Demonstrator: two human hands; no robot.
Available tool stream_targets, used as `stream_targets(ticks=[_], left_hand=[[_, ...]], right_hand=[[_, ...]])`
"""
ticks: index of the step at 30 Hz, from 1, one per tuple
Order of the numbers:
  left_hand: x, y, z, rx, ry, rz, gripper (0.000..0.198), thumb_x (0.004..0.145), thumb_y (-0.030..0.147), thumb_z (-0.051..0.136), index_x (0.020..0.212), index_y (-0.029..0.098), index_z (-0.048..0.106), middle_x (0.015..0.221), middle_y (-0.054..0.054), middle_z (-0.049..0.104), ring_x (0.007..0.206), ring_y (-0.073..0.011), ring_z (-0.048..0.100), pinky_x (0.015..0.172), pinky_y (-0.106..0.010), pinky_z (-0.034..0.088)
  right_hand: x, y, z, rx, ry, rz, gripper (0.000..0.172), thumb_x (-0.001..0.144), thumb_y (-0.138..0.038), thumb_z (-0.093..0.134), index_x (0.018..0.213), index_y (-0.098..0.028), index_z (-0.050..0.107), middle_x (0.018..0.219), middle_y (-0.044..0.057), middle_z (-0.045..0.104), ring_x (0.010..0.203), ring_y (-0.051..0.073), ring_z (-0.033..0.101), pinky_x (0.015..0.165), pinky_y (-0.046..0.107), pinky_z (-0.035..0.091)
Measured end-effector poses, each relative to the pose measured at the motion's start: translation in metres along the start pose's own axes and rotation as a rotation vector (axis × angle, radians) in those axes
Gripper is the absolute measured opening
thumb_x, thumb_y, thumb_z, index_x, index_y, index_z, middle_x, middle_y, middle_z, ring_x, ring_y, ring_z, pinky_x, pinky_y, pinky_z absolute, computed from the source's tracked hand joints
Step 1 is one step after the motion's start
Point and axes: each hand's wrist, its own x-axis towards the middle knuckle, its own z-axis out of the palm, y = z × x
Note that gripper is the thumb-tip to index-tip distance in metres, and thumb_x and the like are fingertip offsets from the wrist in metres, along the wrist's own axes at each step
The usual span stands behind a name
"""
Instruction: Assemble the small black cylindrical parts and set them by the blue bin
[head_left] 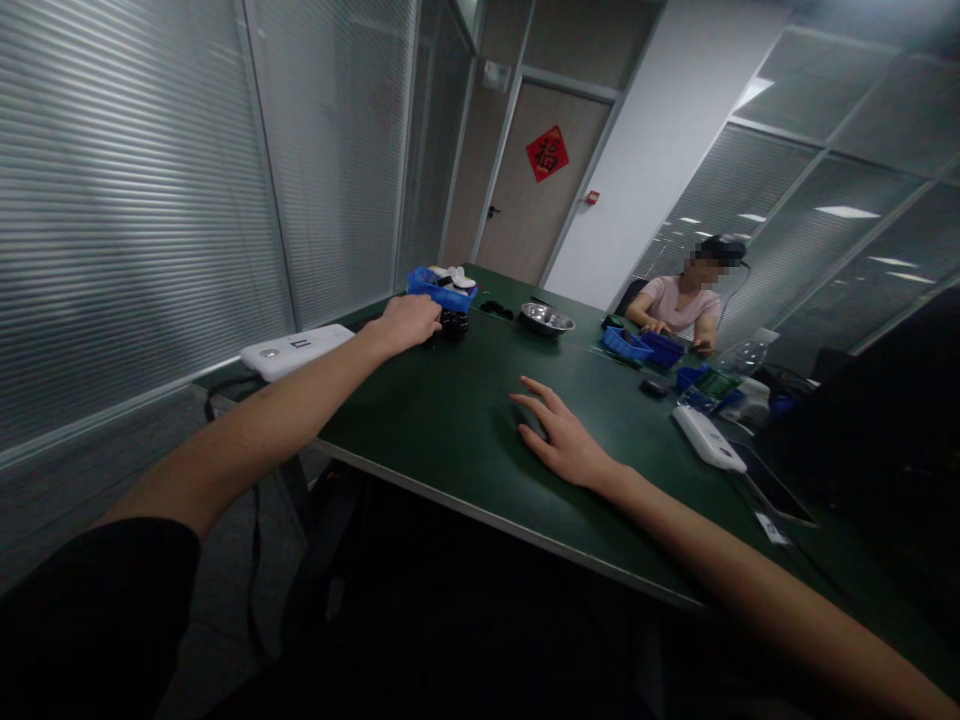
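My left hand (pixel 409 322) reaches to the far left side of the green table (pixel 450 420). Its fingers curl downward beside a glossy black object (pixel 454 325), whose kind I cannot make out; their tips are hidden, as is anything inside them. Just behind stands a blue basket (pixel 442 292) with white and dark items in it. My right hand (pixel 562 435) is open over the middle of the table, fingers spread, holding nothing. Beyond both hands sits a shiny metal bowl (pixel 547 320), with small black items (pixel 496 310) to its left.
A white device (pixel 296 350) lies at the left table edge. On the right are another white device (pixel 709 438), a phone (pixel 772 485), a plastic bottle (pixel 739 365) and blue trays (pixel 628 344). A person in pink (pixel 682 305) sits across, hands near the trays.
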Motion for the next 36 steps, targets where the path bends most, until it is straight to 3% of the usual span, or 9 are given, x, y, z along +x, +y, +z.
stream_targets(ticks=[10, 17, 25, 36], left_hand=[[-0.002, 0.001, -0.001, 0.109, -0.112, -0.034, 0.036, 0.095, 0.032, 0.061, 0.123, 0.013, 0.073, 0.123, -0.02, 0.067, 0.106, -0.0326, 0.064, 0.081, -0.04, 0.049], [-0.001, -0.006, 0.005, 0.094, -0.067, -0.087, 0.039, 0.094, 0.03, 0.061, 0.127, 0.011, 0.071, 0.125, -0.022, 0.065, 0.106, -0.035, 0.064, 0.083, -0.044, 0.051], [0.007, -0.014, 0.02, 0.06, 0.018, -0.06, 0.043, 0.094, 0.044, 0.058, 0.119, 0.013, 0.074, 0.117, -0.022, 0.067, 0.1, -0.0336, 0.064, 0.083, -0.047, 0.052], [0.0, 0.006, 0.02, 0.1, 0.019, -0.054, 0.046, 0.103, 0.038, 0.039, 0.124, 0.008, 0.066, 0.133, -0.026, 0.059, 0.114, -0.0383, 0.061, 0.094, -0.051, 0.05]], right_hand=[[0.0, 0.004, 0.001, -0.01, -0.011, -0.002, 0.04, 0.106, -0.035, 0.049, 0.144, -0.027, 0.053, 0.166, 0.01, 0.034, 0.152, 0.031, 0.038, 0.124, 0.057, 0.037], [0.002, 0.008, 0.003, -0.024, -0.061, 0.045, 0.04, 0.108, -0.042, 0.043, 0.143, -0.027, 0.056, 0.155, 0.012, 0.052, 0.145, 0.031, 0.048, 0.12, 0.058, 0.04], [-0.005, 0.037, -0.004, -0.044, -0.121, 0.138, 0.051, 0.108, -0.051, 0.037, 0.153, -0.029, 0.049, 0.16, 0.011, 0.048, 0.149, 0.033, 0.044, 0.121, 0.062, 0.036], [-0.014, 0.049, -0.009, -0.045, -0.09, 0.04, 0.051, 0.109, -0.046, 0.038, 0.154, -0.025, 0.05, 0.159, 0.011, 0.05, 0.147, 0.032, 0.047, 0.121, 0.06, 0.039]])
